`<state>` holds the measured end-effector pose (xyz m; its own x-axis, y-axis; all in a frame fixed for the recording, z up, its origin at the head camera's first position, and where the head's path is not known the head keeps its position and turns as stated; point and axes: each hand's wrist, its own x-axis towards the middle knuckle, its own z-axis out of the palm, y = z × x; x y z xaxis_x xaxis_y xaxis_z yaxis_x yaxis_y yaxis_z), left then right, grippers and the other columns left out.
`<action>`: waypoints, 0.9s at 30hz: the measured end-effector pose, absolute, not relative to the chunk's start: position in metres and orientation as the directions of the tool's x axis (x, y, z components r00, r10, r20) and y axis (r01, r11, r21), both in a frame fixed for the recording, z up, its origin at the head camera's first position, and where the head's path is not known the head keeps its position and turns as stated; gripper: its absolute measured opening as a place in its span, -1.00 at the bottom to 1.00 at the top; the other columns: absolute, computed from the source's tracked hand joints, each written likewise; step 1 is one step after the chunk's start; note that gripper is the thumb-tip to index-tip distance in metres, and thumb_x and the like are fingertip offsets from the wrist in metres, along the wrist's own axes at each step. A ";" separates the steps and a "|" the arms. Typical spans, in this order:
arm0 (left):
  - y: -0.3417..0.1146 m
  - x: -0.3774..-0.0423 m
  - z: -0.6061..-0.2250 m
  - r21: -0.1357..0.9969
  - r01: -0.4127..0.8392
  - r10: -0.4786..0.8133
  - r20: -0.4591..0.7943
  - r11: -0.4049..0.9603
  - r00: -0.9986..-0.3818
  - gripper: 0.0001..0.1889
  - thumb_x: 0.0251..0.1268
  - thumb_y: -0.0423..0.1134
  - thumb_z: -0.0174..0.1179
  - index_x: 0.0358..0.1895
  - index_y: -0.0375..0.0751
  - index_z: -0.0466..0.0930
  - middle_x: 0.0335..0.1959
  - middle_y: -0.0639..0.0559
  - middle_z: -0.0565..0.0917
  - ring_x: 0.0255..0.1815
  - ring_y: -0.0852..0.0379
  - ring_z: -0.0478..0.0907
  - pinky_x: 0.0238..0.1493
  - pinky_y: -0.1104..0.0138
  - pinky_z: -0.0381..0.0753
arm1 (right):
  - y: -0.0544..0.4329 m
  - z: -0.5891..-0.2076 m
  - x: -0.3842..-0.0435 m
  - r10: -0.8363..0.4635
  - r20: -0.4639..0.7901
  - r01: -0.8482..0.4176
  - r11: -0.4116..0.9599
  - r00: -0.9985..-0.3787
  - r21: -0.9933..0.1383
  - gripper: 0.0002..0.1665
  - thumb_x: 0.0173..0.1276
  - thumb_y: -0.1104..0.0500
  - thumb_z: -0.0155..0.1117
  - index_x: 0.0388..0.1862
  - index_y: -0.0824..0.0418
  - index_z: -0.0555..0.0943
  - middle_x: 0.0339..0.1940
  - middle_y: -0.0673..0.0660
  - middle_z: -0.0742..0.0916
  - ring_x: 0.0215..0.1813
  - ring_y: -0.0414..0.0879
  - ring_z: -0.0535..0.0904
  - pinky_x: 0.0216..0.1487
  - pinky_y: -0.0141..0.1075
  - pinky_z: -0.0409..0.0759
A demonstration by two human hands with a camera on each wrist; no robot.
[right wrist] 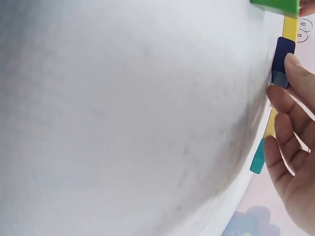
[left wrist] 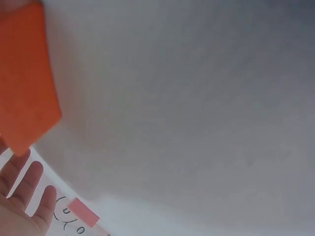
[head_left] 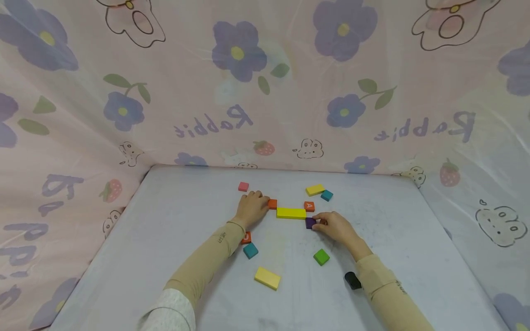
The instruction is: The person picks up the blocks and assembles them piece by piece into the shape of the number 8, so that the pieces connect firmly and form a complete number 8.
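Note:
A long yellow block (head_left: 291, 213) lies flat on the white tabletop between the two hands. My left hand (head_left: 251, 209) holds an orange block (head_left: 272, 204) by its left side, at the yellow block's upper left corner; its thumb and index finger are hidden in the left wrist view. On the other side, my right hand (head_left: 337, 226) pinches a dark purple block (head_left: 310, 223) between thumb and index finger, at the yellow block's lower right corner. A red block marked A (head_left: 309, 206) sits at the upper right corner.
Near the left forearm lie a red lettered block (head_left: 246, 237) and a teal block (head_left: 250, 250). Closer in are a pale yellow block (head_left: 267, 278), green block (head_left: 321, 257) and black piece (head_left: 353, 280). Farther back are pink (head_left: 243, 186), yellow (head_left: 315, 190) and teal blocks (head_left: 327, 195).

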<state>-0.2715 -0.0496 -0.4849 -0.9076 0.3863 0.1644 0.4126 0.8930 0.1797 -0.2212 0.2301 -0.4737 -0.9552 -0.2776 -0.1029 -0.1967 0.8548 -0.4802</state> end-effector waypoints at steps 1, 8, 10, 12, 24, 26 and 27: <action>-0.049 -0.272 -0.485 0.178 0.413 0.387 0.165 0.893 -0.907 -0.69 0.28 -0.08 0.13 0.05 0.00 0.60 -0.13 0.01 0.61 -0.13 0.03 0.48 -0.09 0.17 0.49 | 0.230 -0.474 -0.221 -0.279 -0.104 -0.197 0.855 -0.955 -0.480 -0.60 0.25 0.04 0.27 0.04 0.17 0.62 -0.45 0.01 0.63 -0.42 -0.16 0.40 -0.38 -0.35 0.38; -0.048 -0.272 -0.485 0.158 0.418 0.395 0.157 0.895 -0.905 -0.68 0.29 -0.07 0.12 0.07 -0.01 0.58 -0.12 0.02 0.62 -0.10 0.04 0.49 -0.05 0.18 0.49 | 0.230 -0.474 -0.221 -0.271 -0.105 -0.191 0.859 -0.957 -0.475 -0.60 0.25 0.03 0.26 0.03 0.17 0.62 -0.45 0.01 0.63 -0.43 -0.16 0.40 -0.37 -0.35 0.38; -0.048 -0.272 -0.485 0.160 0.418 0.396 0.152 0.894 -0.905 -0.68 0.29 -0.07 0.11 0.07 -0.02 0.58 -0.10 0.01 0.62 -0.09 0.04 0.49 -0.04 0.17 0.49 | 0.230 -0.474 -0.220 -0.275 -0.102 -0.195 0.856 -0.956 -0.478 -0.60 0.25 0.03 0.26 0.03 0.17 0.62 -0.46 0.01 0.62 -0.43 -0.16 0.40 -0.38 -0.35 0.38; -0.048 -0.272 -0.485 0.158 0.418 0.397 0.147 0.895 -0.906 -0.66 0.29 -0.07 0.11 0.09 -0.03 0.56 -0.09 0.01 0.62 -0.08 0.03 0.50 -0.03 0.16 0.49 | 0.230 -0.474 -0.220 -0.279 -0.101 -0.198 0.854 -0.955 -0.482 -0.60 0.25 0.04 0.27 0.03 0.18 0.62 -0.47 0.01 0.62 -0.44 -0.16 0.39 -0.39 -0.35 0.37; -0.068 -0.256 -0.471 0.227 0.426 0.393 0.176 0.876 -0.902 -0.70 0.24 -0.06 0.17 -0.03 -0.07 0.63 -0.10 0.01 0.64 -0.07 0.02 0.54 0.01 0.10 0.50 | 0.228 -0.472 -0.219 -0.278 -0.111 -0.193 0.855 -0.954 -0.482 -0.60 0.26 0.04 0.26 0.04 0.17 0.62 -0.46 0.01 0.61 -0.43 -0.15 0.39 -0.38 -0.35 0.37; -0.074 -0.251 -0.467 0.241 0.430 0.394 0.185 0.870 -0.900 -0.70 0.23 -0.04 0.18 -0.04 -0.07 0.63 -0.12 0.03 0.64 -0.07 0.02 0.54 0.00 0.10 0.51 | 0.229 -0.473 -0.219 -0.277 -0.109 -0.193 0.855 -0.955 -0.481 -0.60 0.26 0.04 0.26 0.04 0.16 0.62 -0.47 0.01 0.61 -0.43 -0.15 0.39 -0.37 -0.35 0.37; -0.077 -0.249 -0.465 0.254 0.429 0.389 0.193 0.867 -0.901 -0.70 0.22 -0.03 0.19 -0.05 -0.07 0.64 -0.13 0.03 0.64 -0.08 0.03 0.55 -0.02 0.10 0.51 | 0.229 -0.473 -0.219 -0.279 -0.105 -0.197 0.855 -0.954 -0.479 -0.60 0.26 0.04 0.26 0.04 0.16 0.62 -0.47 0.01 0.61 -0.43 -0.16 0.39 -0.37 -0.35 0.37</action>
